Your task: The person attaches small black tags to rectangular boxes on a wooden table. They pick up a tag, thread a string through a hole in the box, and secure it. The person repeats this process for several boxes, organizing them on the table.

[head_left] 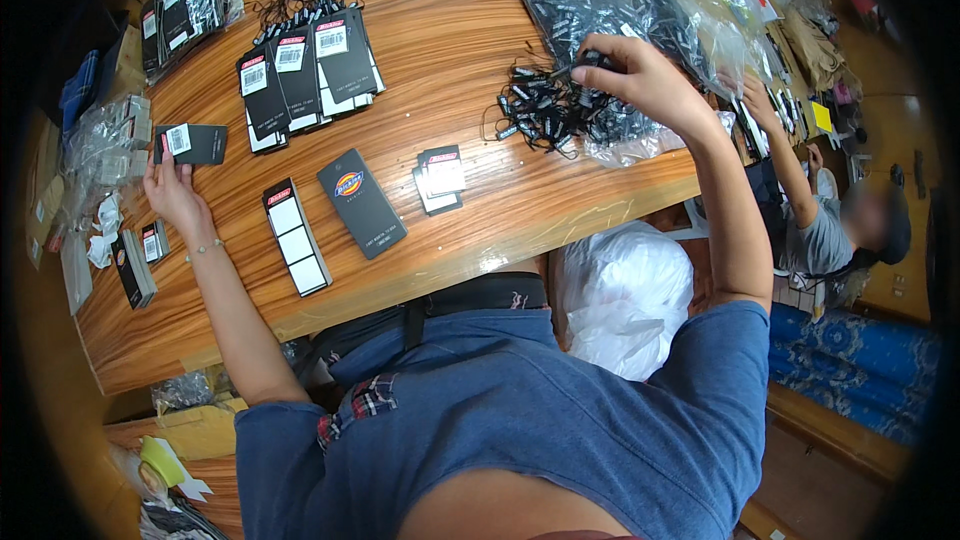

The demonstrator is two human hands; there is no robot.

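At the left of the table, my left hand grips the lower edge of a black hang tag with a white barcode sticker. My right hand reaches over a tangled pile of black tag strings at the right. Its fingers are closed around some dark strings, though their tips partly hide them. Between my hands, nearer me, lie a stack of tags with white panels, a stack of plain black tags and a few small white-labelled tags.
Strung tags in overlapping stacks lie at the far middle. A clear bag of black strings sits behind the loose pile. Plastic-wrapped bundles and small boxes line the left side. A white plastic bag stands below the table edge. Another person works at right.
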